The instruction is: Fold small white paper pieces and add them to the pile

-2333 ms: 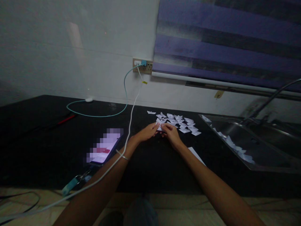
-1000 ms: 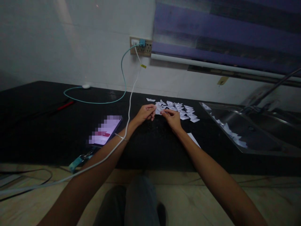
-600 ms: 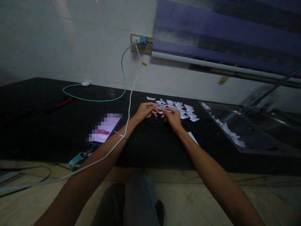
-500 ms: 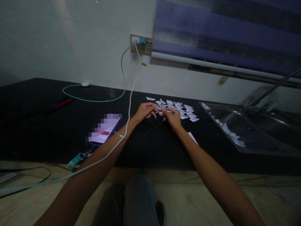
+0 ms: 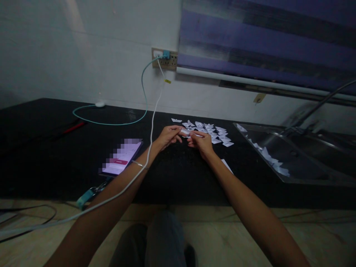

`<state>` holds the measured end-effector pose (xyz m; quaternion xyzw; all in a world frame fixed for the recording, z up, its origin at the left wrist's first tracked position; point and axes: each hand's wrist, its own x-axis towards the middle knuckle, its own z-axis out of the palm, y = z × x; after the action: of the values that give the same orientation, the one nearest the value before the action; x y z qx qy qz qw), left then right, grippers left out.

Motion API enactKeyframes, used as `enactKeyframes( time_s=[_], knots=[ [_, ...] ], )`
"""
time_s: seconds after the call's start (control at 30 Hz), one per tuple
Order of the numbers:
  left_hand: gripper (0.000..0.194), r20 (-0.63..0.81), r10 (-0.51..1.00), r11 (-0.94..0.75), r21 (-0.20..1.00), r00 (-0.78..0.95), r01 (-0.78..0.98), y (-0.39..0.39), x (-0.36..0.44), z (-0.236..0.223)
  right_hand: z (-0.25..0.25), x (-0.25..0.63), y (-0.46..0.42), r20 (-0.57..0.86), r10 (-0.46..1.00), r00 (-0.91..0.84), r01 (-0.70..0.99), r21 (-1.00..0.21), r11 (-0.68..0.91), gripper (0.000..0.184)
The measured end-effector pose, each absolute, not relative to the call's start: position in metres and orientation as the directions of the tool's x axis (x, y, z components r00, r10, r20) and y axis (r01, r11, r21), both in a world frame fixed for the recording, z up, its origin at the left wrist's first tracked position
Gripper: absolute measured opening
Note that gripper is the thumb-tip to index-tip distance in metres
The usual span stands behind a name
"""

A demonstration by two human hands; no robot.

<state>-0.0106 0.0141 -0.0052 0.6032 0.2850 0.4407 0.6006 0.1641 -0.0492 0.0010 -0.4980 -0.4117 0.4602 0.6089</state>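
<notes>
Between my two hands is a small folded piece of white paper (image 5: 185, 131), held above the black countertop (image 5: 178, 181). My left hand (image 5: 169, 136) pinches its left end between thumb and fingers. From the other side my right hand (image 5: 202, 142) grips the right end, its fingers curled. Just behind my hands lie several white folded paper boats (image 5: 213, 134) in a loose cluster, with a single paper boat (image 5: 176, 120) apart at the left. A flat white paper piece (image 5: 227, 165) rests beside my right forearm, partly hidden by it.
A phone (image 5: 121, 159) with a lit screen and a teal strap (image 5: 85, 198) lie by my left forearm. A white cable (image 5: 152, 126) crosses that arm from the wall socket (image 5: 172, 60). At right, more folded papers (image 5: 274, 161) line the rim of a metal sink (image 5: 300, 178).
The whole view has tilted slightly, so the scene sits a little lower. The paper between my hands shows more of its white face; both hands keep hold of it.
</notes>
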Motion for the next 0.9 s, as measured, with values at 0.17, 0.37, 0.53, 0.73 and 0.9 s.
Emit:
enactKeyframes(
  time_s=[0.17, 0.37, 0.53, 0.73, 0.9],
  knots=[
    [0.029, 0.166, 0.881, -0.095, 0.979, 0.444, -0.178, 0.01, -0.011, -0.004, 0.0, 0.163, -0.049, 0.074, 0.977, 0.202, -0.206, -0.972, 0.116, 0.025],
    [0.033, 0.215, 0.866, -0.148, 0.972, 0.452, -0.181, 0.013, -0.011, -0.007, -0.003, 0.164, -0.046, 0.141, 0.969, 0.201, -0.204, -0.962, 0.182, 0.039],
    [0.03, 0.275, 0.849, -0.229, 0.961, 0.451, -0.153, 0.019, -0.009, -0.013, -0.003, 0.165, -0.044, 0.21, 0.951, 0.228, -0.161, -0.955, 0.249, 0.042],
    [0.03, 0.301, 0.845, -0.267, 0.954, 0.441, -0.138, 0.017, -0.007, -0.011, -0.006, 0.166, -0.04, 0.218, 0.937, 0.272, -0.098, -0.963, 0.253, 0.041],
    [0.027, 0.281, 0.856, -0.242, 0.959, 0.434, -0.144, 0.014, -0.006, -0.01, -0.009, 0.165, -0.039, 0.204, 0.937, 0.285, -0.093, -0.967, 0.239, 0.038]
  ],
)
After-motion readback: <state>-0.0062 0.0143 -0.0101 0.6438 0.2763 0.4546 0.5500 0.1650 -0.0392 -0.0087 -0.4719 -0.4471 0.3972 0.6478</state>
